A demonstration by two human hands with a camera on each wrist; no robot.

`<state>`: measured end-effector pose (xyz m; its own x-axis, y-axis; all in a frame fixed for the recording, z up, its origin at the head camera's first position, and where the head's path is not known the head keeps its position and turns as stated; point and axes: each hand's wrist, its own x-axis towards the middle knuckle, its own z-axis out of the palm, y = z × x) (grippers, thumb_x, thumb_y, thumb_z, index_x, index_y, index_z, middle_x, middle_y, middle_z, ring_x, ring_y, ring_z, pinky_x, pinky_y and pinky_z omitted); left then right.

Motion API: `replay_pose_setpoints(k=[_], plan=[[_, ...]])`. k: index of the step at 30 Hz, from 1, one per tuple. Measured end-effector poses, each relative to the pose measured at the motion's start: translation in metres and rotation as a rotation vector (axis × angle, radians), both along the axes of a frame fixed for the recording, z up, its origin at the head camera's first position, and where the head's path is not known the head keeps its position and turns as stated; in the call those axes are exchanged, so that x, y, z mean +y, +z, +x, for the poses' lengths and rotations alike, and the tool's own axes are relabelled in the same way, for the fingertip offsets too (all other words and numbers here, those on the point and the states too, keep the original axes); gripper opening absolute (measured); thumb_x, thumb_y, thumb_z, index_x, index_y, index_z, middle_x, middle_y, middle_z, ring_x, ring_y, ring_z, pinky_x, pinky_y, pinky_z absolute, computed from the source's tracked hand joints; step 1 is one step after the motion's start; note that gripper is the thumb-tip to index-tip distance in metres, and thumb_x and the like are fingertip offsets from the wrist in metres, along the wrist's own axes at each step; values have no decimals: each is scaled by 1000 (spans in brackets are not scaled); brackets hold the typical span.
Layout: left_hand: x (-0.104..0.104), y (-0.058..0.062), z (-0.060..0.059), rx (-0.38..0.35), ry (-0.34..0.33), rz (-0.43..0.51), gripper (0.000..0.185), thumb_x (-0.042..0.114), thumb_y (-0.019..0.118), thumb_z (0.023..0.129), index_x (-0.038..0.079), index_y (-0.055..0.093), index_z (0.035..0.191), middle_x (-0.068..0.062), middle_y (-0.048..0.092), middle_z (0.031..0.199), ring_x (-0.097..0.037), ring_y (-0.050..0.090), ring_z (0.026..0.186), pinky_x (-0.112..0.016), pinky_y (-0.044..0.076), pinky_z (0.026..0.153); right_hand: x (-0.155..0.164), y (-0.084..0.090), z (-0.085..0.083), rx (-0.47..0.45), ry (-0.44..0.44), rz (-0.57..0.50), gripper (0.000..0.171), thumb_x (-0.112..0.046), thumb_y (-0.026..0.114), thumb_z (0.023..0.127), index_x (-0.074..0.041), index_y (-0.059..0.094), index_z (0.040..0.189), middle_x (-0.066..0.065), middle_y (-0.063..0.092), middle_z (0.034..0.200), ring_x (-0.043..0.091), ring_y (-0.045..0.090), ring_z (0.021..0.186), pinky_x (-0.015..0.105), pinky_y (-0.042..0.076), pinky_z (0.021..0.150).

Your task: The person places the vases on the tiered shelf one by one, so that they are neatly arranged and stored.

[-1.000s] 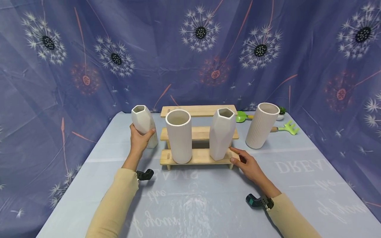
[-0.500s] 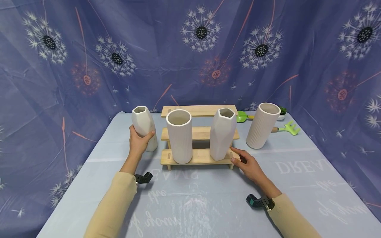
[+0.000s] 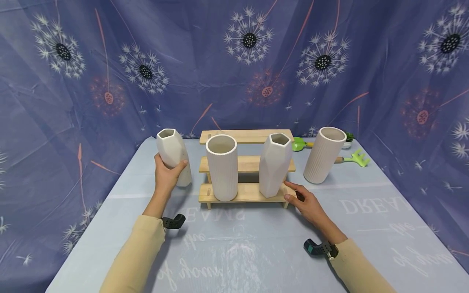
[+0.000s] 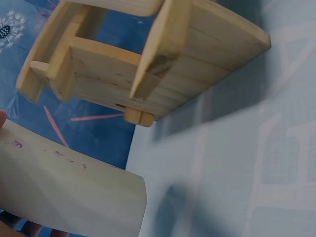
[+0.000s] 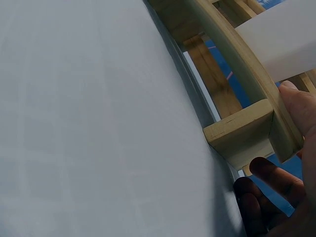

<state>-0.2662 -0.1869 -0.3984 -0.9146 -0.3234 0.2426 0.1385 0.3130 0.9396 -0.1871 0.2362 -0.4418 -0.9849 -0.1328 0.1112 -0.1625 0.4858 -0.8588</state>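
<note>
The left hand (image 3: 165,174) curls its fingers round a matte white faceted vase (image 3: 172,156); the right hand (image 3: 307,203), fingers relaxed, touches the slatted wooden stepped shelf (image 3: 246,194).

A blue-violet cloth backdrop (image 3: 205,61) printed with white dandelion heads hangs behind. A pale blue tablecloth (image 3: 256,252) with faint mirrored lettering covers the table.
</note>
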Motion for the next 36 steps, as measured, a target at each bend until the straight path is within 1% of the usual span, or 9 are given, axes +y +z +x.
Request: replay_pose_setpoints(k=[3,5,8,13,18,25,29,36], plan=[[0,6,4,12,-8,10,85,25,76,77,15,23,143,-16,41,138,-32,44,124,-54,37,103,1,-1,0,4,4,-6,51,-24,61,93,-10,46,139,18,45,141,0,49,99,15,45,79],[0,9,6,17,-14,14,85,25,75,77,15,23,143,-16,41,138,-32,44,125,-54,37,103,1,-2,0,5,5,-6,51,-24,61,92,-10,46,139,18,45,141,-1,49,100,15,45,80],[0,13,10,29,-17,27,85,25,76,77,16,24,143,-15,41,137,-31,44,124,-54,37,103,1,-3,-1,3,6,-11,51,-25,61,92,-10,46,139,18,45,141,3,50,103,15,45,81],[-1,19,13,46,-16,62,83,23,76,77,16,26,142,-13,42,136,-30,44,123,-52,37,102,1,-5,-2,-12,2,-21,52,-29,62,91,-16,47,139,15,45,142,14,50,110,13,44,82],[0,27,18,49,-36,84,81,22,75,78,16,26,142,-12,42,135,-29,44,123,-51,37,102,1,-4,-2,-11,-11,-10,52,-28,61,92,-13,47,139,17,45,141,21,50,113,12,43,83],[1,40,25,48,-73,82,81,22,75,79,18,25,143,-12,41,137,-29,43,125,-54,36,103,-1,-2,0,-14,-7,8,52,-26,60,93,-10,45,140,19,44,142,28,50,116,12,42,83],[2,45,26,53,-87,87,80,22,74,80,18,26,143,-11,40,138,-29,43,125,-57,37,102,-1,-1,0,-21,-9,10,52,-27,60,93,-11,45,140,19,44,142,29,50,117,12,42,83],[4,53,23,103,-90,116,75,20,74,79,19,29,140,-11,41,137,-28,43,125,-56,37,102,-2,2,0,-22,-11,12,52,-26,60,93,-10,45,140,19,43,143,30,50,119,12,41,84]])
